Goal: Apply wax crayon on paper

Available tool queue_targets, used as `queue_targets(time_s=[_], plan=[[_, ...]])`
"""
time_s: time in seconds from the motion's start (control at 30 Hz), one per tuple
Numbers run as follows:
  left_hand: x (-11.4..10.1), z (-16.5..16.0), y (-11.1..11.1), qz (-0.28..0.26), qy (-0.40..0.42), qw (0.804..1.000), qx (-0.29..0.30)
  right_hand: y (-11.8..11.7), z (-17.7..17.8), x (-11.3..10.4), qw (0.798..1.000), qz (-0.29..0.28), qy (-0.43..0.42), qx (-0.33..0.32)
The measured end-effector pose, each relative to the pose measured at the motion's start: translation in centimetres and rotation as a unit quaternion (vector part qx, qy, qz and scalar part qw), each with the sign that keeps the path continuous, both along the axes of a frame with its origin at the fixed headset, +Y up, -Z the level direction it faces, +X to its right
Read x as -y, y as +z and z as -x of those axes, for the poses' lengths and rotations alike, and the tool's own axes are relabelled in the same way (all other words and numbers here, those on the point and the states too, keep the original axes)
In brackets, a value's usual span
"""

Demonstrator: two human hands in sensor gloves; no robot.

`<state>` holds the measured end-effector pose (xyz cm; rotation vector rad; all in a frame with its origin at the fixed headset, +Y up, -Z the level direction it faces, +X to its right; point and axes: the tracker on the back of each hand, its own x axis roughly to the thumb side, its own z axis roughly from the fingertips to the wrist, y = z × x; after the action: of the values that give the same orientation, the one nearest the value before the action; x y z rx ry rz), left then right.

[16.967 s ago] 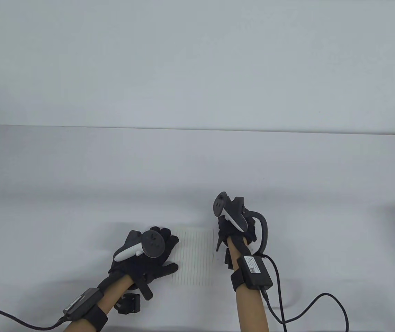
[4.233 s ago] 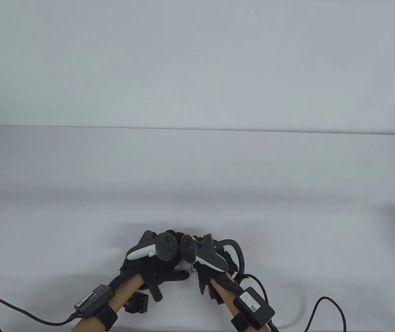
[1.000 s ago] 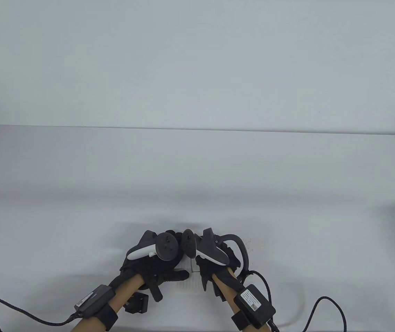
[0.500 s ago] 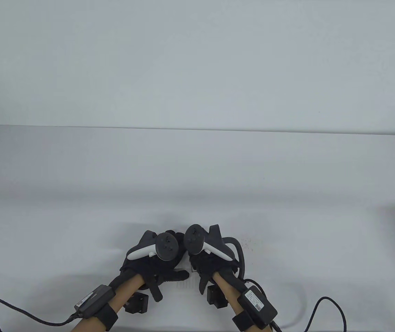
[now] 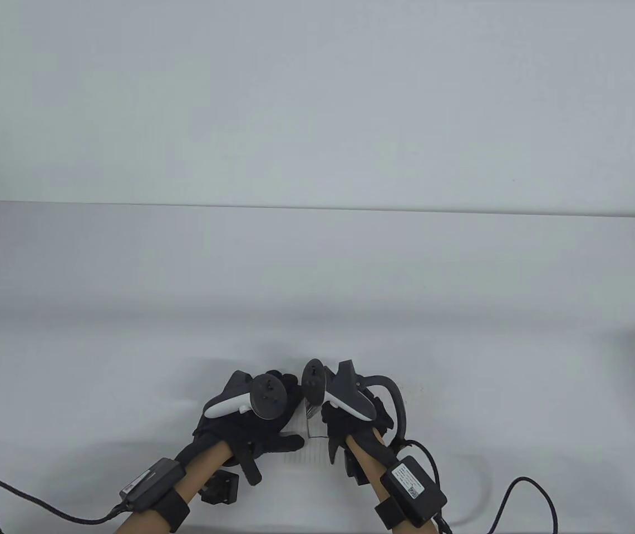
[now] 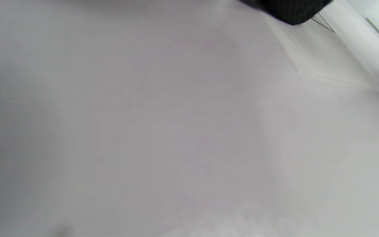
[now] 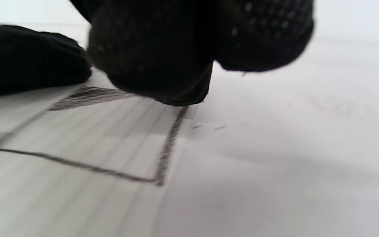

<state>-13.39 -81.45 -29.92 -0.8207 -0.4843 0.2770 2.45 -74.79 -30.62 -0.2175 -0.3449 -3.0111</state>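
While gripped, crayon (image 7: 206, 85) beneath fingertips (image 7: 265, 39).

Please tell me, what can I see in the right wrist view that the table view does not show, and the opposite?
Only the right wrist view shows the dark outline drawn on the paper up close, shaded along its far edge, with the right hand's fingertips low over it; the crayon is hidden. Only the table view shows both hands: the left hand rests on the sheet, the right hand beside it. Both show the lined paper and black gloves.
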Motion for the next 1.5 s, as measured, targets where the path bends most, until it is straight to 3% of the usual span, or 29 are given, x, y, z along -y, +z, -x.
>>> queue_targets(time_s=[0.07, 0.1, 0.17, 0.33, 0.4, 0.43, 0.5, 0.53, 0.57, 0.63, 0.77, 0.83, 0.87, 0.93, 0.97, 1.0, 1.07, 1.2, 1.27, 1.33, 1.4, 1.5], plan=[[0.0, 0.0, 0.0, 0.000, 0.000, 1.000, 0.000, 0.5, 0.6, -0.1, 0.999, 0.037, -0.025, -0.032], [0.0, 0.0, 0.0, 0.000, 0.000, 1.000, 0.000, 0.7, 1.0, -0.1, 0.993, 0.084, -0.060, -0.053], [0.0, 0.0, 0.0, 0.000, 0.000, 1.000, 0.000, 0.8, 1.3, 0.1, 0.984, 0.141, -0.105, -0.040], [0.0, 0.0, 0.0, 0.000, 0.000, 1.000, 0.000, -0.3, -0.2, -0.1, 0.999, 0.034, -0.011, 0.013], [0.0, 0.0, 0.0, 0.000, 0.000, 1.000, 0.000, 0.0, 0.0, 0.0, 1.000, 0.002, 0.022, -0.001], [0.0, 0.0, 0.0, 0.000, 0.000, 1.000, 0.000, 0.3, 0.3, -0.1, 1.000, 0.011, 0.015, -0.016], [0.0, 0.0, 0.0, 0.000, 0.000, 1.000, 0.000, 0.8, 1.1, -0.1, 0.993, 0.089, -0.054, -0.061], [0.0, 0.0, 0.0, 0.000, 0.000, 1.000, 0.000, 1.1, 1.4, 0.1, 0.982, 0.151, -0.100, -0.060], [0.0, 0.0, 0.0, 0.000, 0.000, 1.000, 0.000, 1.1, 1.5, 0.1, 0.981, 0.158, -0.105, -0.047], [0.0, 0.0, 0.0, 0.000, 0.000, 1.000, 0.000, 0.6, 1.1, 0.1, 0.987, 0.132, -0.072, -0.049], [0.0, 0.0, 0.0, -0.001, 0.000, 1.000, 0.000, -0.1, -0.3, 0.0, 0.999, 0.035, 0.000, 0.022], [0.0, 0.0, 0.0, 0.000, 0.001, 1.000, 0.000, 0.4, 0.1, 0.0, 1.000, 0.006, 0.020, -0.001], [0.0, 0.0, 0.0, 0.001, 0.001, 1.000, 0.000, 0.7, 0.3, -0.1, 1.000, 0.013, 0.012, -0.015], [0.0, 0.0, 0.0, 0.001, 0.001, 1.000, 0.000, 1.2, 1.0, -0.1, 0.993, 0.087, -0.049, -0.060], [0.0, 0.0, 0.0, 0.001, 0.001, 1.000, 0.000, 1.3, 1.2, 0.1, 0.985, 0.137, -0.083, -0.057], [0.0, 0.0, 0.0, 0.001, 0.001, 1.000, 0.000, 1.2, 1.1, 0.1, 0.984, 0.149, -0.091, -0.043], [0.0, 0.0, 0.0, 0.001, 0.001, 1.000, 0.000, 0.5, 0.4, 0.2, 0.987, 0.134, -0.083, -0.029], [0.0, 0.0, 0.0, 0.001, 0.001, 1.000, 0.000, -0.5, -1.1, 0.0, 0.998, 0.040, -0.008, 0.043], [0.0, 0.0, 0.0, 0.002, 0.001, 1.000, 0.000, 0.1, -0.6, 0.0, 0.999, 0.022, 0.000, 0.026], [0.0, 0.0, 0.0, 0.001, 0.001, 1.000, 0.000, 0.7, 0.3, 0.0, 0.997, 0.063, -0.041, -0.022], [0.0, 0.0, 0.0, 0.001, 0.001, 1.000, 0.000, 1.3, 1.3, 0.2, 0.982, 0.158, -0.096, -0.046], [0.0, 0.0, 0.0, 0.000, 0.000, 1.000, 0.000, 0.6, 0.8, 0.2, 0.984, 0.154, -0.087, -0.022]])
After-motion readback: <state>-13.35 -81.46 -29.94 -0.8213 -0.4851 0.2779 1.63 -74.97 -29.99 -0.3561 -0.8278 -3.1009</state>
